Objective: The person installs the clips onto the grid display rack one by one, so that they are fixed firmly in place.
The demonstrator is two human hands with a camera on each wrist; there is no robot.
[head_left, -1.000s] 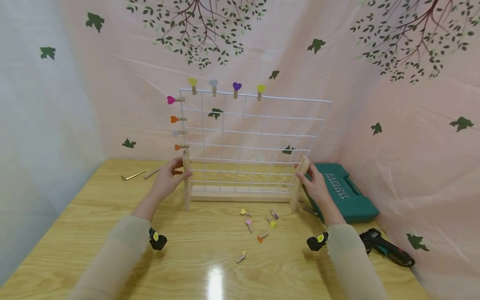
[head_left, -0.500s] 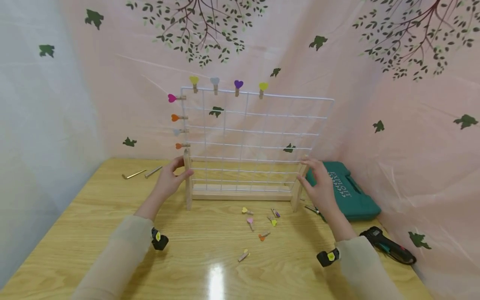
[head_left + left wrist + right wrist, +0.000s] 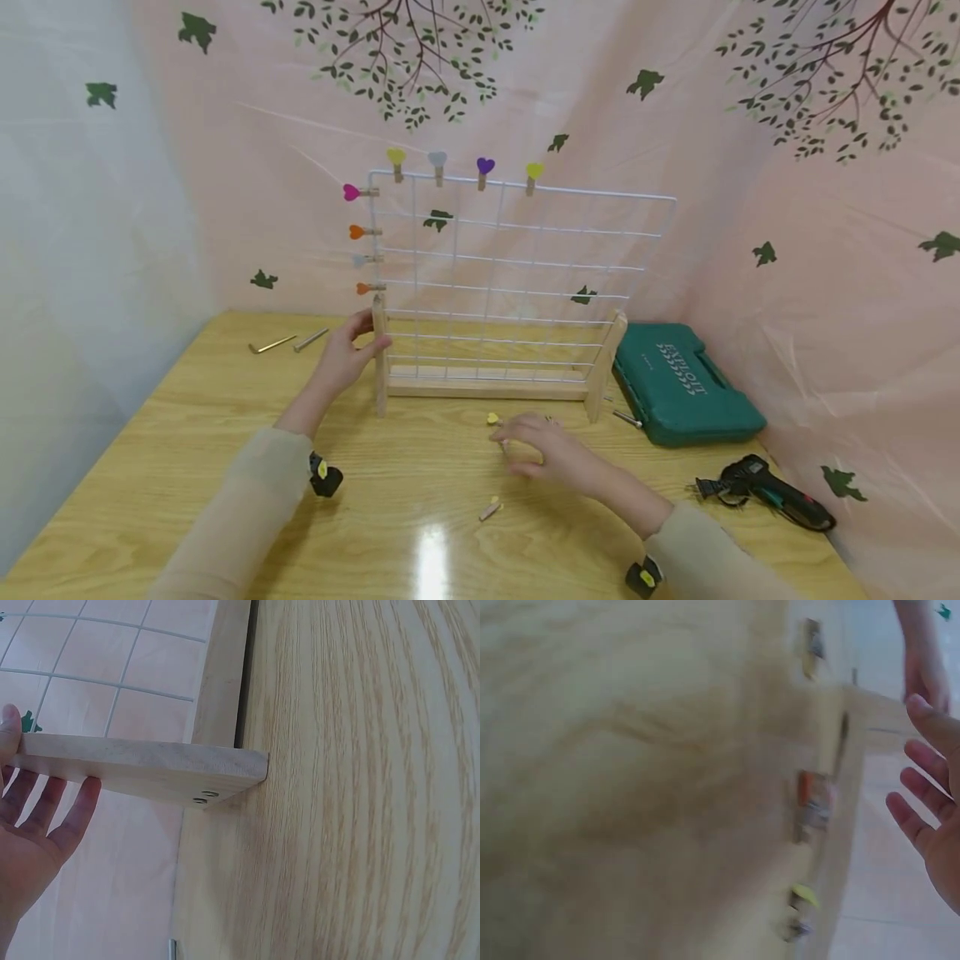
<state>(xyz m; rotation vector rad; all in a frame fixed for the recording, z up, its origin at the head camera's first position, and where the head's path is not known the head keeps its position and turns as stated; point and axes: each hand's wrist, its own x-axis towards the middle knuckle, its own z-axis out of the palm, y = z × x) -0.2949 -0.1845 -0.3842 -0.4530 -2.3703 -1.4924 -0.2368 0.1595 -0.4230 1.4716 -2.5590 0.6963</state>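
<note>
In the head view, a white wire grid (image 3: pixel 600 195) stands in a wooden stand (image 3: pixel 487 388). Heart-topped clothespins are clipped along its top, like a purple one (image 3: pixel 485 167), and down its left side, like a pink one (image 3: pixel 351 192). My left hand (image 3: pixel 341 362) holds the stand's left post (image 3: pixel 142 756), thumb on one face and fingers on the other. Over the loose clothespins hovers my right hand (image 3: pixel 558 457), fingers spread and holding nothing visible; it hides several of them. A yellow-heart clothespin (image 3: pixel 492 419) and another clothespin (image 3: pixel 490 510) lie in view.
A green tool case (image 3: pixel 686 387) lies right of the stand, a black-handled tool (image 3: pixel 783 498) in front of it. A bolt (image 3: pixel 628 419) lies beside the case. At the back left are a brass hex key (image 3: pixel 272 344) and a bolt (image 3: pixel 311 340) on the wooden table.
My right hand has let go of the stand's right post and moved left and toward me, over the loose clothespins. My left hand has stayed on the left post.
</note>
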